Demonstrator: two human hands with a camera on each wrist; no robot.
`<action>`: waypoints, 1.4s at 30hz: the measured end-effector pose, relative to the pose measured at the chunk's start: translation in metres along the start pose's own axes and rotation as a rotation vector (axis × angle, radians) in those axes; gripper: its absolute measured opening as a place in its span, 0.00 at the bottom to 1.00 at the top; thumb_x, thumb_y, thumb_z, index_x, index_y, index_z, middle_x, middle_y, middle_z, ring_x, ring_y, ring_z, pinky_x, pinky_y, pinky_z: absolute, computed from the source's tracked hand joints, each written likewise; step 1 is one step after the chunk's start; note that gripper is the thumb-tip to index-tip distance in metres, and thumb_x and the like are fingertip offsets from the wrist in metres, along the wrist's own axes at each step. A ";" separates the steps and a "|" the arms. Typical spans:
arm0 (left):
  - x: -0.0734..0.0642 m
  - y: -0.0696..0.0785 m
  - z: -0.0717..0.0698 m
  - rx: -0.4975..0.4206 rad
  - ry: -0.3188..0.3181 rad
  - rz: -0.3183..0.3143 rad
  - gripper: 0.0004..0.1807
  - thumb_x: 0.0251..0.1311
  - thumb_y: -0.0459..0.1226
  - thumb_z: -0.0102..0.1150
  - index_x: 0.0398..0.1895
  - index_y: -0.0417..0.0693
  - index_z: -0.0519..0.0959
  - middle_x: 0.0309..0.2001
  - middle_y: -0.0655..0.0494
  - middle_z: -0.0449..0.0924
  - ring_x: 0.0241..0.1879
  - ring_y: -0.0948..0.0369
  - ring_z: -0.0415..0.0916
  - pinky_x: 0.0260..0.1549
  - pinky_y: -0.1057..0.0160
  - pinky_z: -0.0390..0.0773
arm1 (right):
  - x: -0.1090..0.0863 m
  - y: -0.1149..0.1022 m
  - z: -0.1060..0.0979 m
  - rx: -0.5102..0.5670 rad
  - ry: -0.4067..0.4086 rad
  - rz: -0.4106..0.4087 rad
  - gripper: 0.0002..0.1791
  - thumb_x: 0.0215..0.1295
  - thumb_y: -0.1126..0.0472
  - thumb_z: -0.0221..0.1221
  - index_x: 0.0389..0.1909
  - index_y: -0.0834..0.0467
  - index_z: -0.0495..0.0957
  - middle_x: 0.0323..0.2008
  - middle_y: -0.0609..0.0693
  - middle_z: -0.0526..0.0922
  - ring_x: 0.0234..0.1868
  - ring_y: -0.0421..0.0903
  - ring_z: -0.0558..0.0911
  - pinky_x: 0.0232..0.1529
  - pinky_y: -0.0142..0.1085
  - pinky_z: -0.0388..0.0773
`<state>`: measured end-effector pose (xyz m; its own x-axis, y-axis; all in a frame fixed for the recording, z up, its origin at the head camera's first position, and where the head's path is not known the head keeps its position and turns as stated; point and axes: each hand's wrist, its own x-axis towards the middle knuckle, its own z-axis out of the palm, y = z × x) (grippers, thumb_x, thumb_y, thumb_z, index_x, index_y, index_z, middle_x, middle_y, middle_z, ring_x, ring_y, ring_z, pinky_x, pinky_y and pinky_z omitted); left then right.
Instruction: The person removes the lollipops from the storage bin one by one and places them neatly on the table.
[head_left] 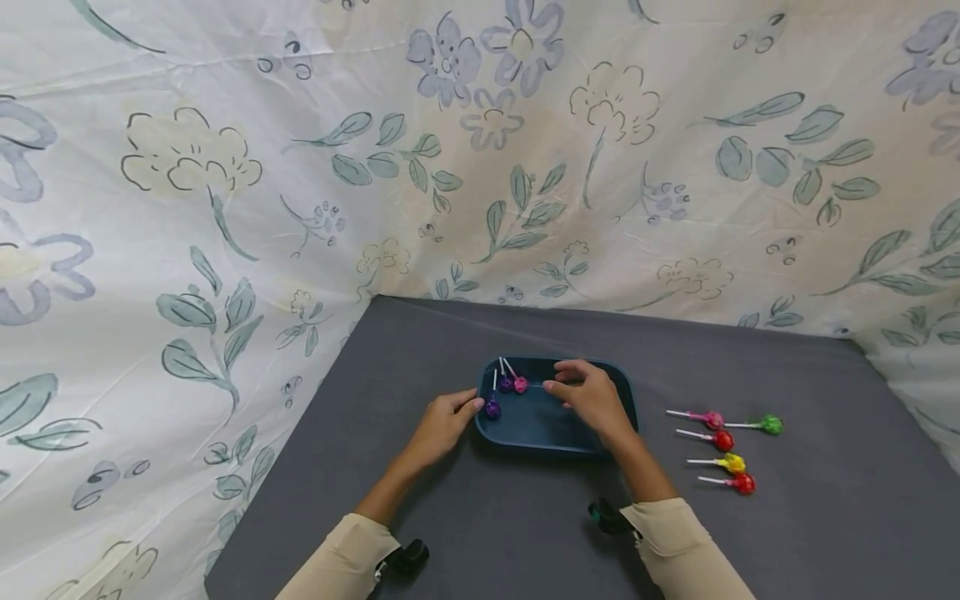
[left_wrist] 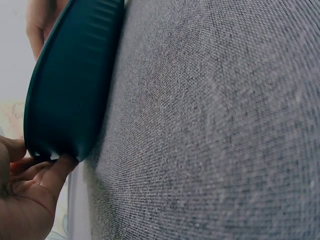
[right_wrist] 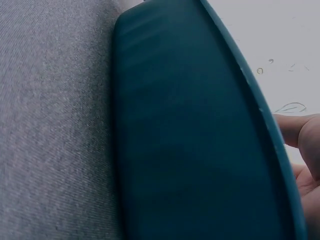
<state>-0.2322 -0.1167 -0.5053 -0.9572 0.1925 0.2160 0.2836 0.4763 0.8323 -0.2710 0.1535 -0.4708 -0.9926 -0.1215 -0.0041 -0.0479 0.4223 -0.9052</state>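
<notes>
A dark blue-green tray (head_left: 558,425) lies on the grey cloth. Its left end is held by my left hand (head_left: 450,425), the thumb at the rim and the fingers against the outer wall, as the left wrist view (left_wrist: 37,190) also shows. Inside, toward the left, are a pink lollipop (head_left: 521,385) and two purple lollipops, one at the back (head_left: 506,384) and one nearer the front (head_left: 492,409). Over the tray's right half hovers my right hand (head_left: 596,404), fingers loosely bent and apart from the thumb, with nothing visible between them.
Right of the tray lie several more lollipops: pink (head_left: 713,420), green (head_left: 771,425), yellow (head_left: 731,463), and two red ones, upper (head_left: 723,440) and lower (head_left: 744,483). Their sticks point left. A flower-printed curtain (head_left: 480,225) hangs behind the table and along its left side.
</notes>
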 end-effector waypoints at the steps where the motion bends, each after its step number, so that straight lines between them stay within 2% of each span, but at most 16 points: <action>1: 0.000 0.000 0.000 0.000 -0.003 0.003 0.24 0.82 0.41 0.54 0.68 0.29 0.77 0.64 0.35 0.81 0.68 0.42 0.77 0.67 0.41 0.75 | 0.001 0.000 0.001 -0.004 -0.006 0.005 0.28 0.73 0.54 0.68 0.69 0.60 0.77 0.60 0.61 0.83 0.51 0.58 0.88 0.54 0.54 0.85; 6: -0.001 0.000 0.000 -0.001 -0.011 0.006 0.25 0.82 0.41 0.53 0.68 0.28 0.76 0.65 0.34 0.80 0.68 0.41 0.77 0.67 0.41 0.75 | 0.005 0.002 0.005 -0.047 -0.029 0.017 0.27 0.73 0.55 0.68 0.69 0.60 0.77 0.61 0.61 0.83 0.47 0.59 0.88 0.52 0.53 0.86; 12: 0.000 0.001 0.000 -0.005 -0.004 -0.004 0.24 0.81 0.41 0.54 0.68 0.29 0.77 0.65 0.35 0.80 0.68 0.42 0.77 0.67 0.41 0.75 | 0.011 0.003 0.012 -0.085 -0.047 0.001 0.26 0.74 0.58 0.67 0.68 0.61 0.78 0.62 0.63 0.83 0.47 0.59 0.89 0.49 0.51 0.87; 21: 0.000 0.000 0.000 0.000 0.017 0.005 0.23 0.81 0.40 0.55 0.67 0.30 0.78 0.64 0.36 0.81 0.67 0.43 0.78 0.67 0.41 0.75 | 0.018 0.000 0.024 -0.127 -0.075 -0.002 0.26 0.73 0.56 0.68 0.67 0.61 0.78 0.63 0.61 0.83 0.42 0.54 0.88 0.48 0.49 0.86; 28: -0.003 0.001 0.001 0.000 -0.003 0.011 0.24 0.81 0.40 0.54 0.67 0.29 0.77 0.64 0.35 0.81 0.67 0.42 0.77 0.67 0.41 0.75 | 0.020 -0.002 0.033 -0.149 -0.092 0.004 0.25 0.72 0.57 0.68 0.67 0.61 0.79 0.63 0.62 0.83 0.38 0.52 0.88 0.45 0.47 0.86; 31: -0.003 0.001 0.002 -0.007 -0.005 0.006 0.24 0.82 0.41 0.54 0.68 0.29 0.77 0.64 0.35 0.81 0.67 0.43 0.77 0.67 0.42 0.75 | 0.022 -0.001 0.036 -0.157 -0.092 -0.005 0.25 0.72 0.57 0.68 0.66 0.61 0.80 0.63 0.62 0.83 0.40 0.54 0.88 0.46 0.49 0.86; 35: -0.003 0.001 0.002 -0.025 -0.008 -0.010 0.25 0.82 0.42 0.53 0.69 0.30 0.77 0.65 0.36 0.80 0.68 0.44 0.77 0.68 0.42 0.75 | 0.023 -0.002 0.041 -0.190 -0.098 -0.041 0.24 0.72 0.58 0.68 0.66 0.60 0.81 0.62 0.62 0.84 0.55 0.60 0.85 0.56 0.55 0.82; 38: -0.003 0.001 0.002 -0.032 -0.010 -0.007 0.24 0.82 0.42 0.53 0.68 0.31 0.77 0.65 0.36 0.81 0.67 0.44 0.78 0.68 0.41 0.75 | 0.024 -0.003 0.044 -0.232 -0.115 -0.084 0.25 0.72 0.59 0.68 0.67 0.60 0.80 0.58 0.61 0.86 0.62 0.62 0.81 0.61 0.58 0.78; 42: -0.003 0.000 0.001 -0.037 -0.010 -0.002 0.24 0.82 0.42 0.52 0.68 0.31 0.77 0.64 0.36 0.81 0.67 0.44 0.78 0.67 0.41 0.75 | 0.025 -0.004 0.049 -0.283 -0.132 -0.133 0.24 0.71 0.62 0.68 0.66 0.62 0.80 0.54 0.60 0.87 0.59 0.60 0.82 0.61 0.57 0.78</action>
<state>-0.2292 -0.1162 -0.5064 -0.9571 0.2001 0.2095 0.2793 0.4449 0.8509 -0.2898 0.1049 -0.4878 -0.9534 -0.2998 0.0340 -0.2233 0.6256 -0.7475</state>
